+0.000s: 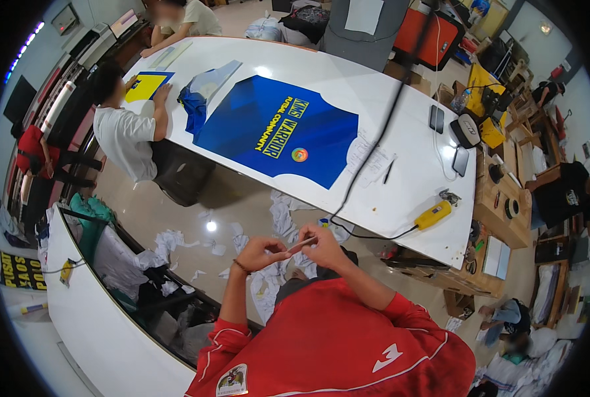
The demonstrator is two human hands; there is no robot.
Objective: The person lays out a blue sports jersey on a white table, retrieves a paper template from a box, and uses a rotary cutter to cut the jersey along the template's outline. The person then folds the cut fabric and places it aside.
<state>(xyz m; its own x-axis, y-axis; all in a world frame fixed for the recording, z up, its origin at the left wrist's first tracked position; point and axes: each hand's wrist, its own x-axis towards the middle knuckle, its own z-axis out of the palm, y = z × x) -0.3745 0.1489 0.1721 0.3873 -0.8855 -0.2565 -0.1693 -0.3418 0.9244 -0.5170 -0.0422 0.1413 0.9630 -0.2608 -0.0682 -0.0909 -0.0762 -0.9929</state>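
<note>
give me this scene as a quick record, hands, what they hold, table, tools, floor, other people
left hand: fingers pinched on a small item
right hand: pinching the same item
held item: small, thin, pale piece; exact kind unclear
table: white table beyond the hands
fabric: large blue panel lying flat on it
tools: yellow corded tool at the right; dark pen
floor: white scraps
nearby: person in a white shirt at the table's left side

held item [302, 245] indistinct, red shirt [334, 341] cropped
</note>
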